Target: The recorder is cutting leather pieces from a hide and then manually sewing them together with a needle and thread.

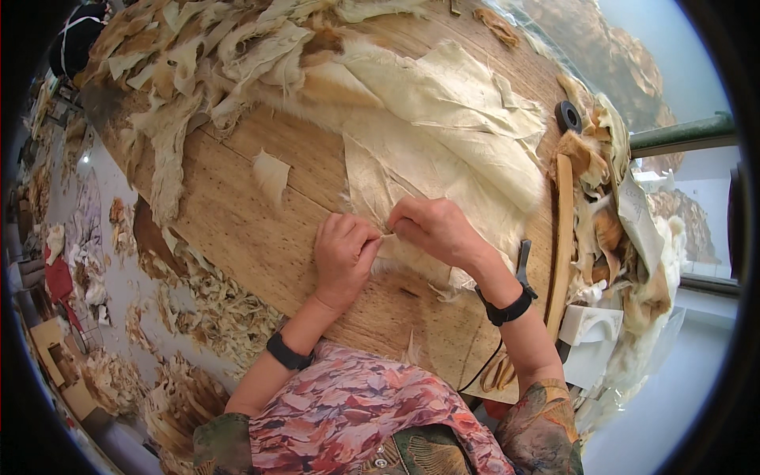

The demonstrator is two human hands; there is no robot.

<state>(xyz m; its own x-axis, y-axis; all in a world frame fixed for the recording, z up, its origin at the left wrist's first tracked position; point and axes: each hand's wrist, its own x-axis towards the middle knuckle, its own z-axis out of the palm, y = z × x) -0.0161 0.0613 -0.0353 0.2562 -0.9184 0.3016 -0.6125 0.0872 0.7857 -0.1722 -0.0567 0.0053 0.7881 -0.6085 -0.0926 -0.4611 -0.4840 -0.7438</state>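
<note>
Both hands, left hand [344,255] and right hand [431,229], pinch the pale hide's [443,150] near edge between them.

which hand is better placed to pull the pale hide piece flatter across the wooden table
Right, probably. The right hand already rests on the pale hide piece and pinches its edge, while the left hand sits mostly on the bare wooden table, meeting it only at the fingertips.

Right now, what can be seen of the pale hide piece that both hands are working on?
The pale hide piece lies flat, skin side up, on the wooden table. It looks like thin cream leather, wrinkled and creased, with white fur fringing its right and lower edges. Its near edge is pinched between the left hand and the right hand, which meet at it. Its far end runs in among the tan fur scraps.
</note>
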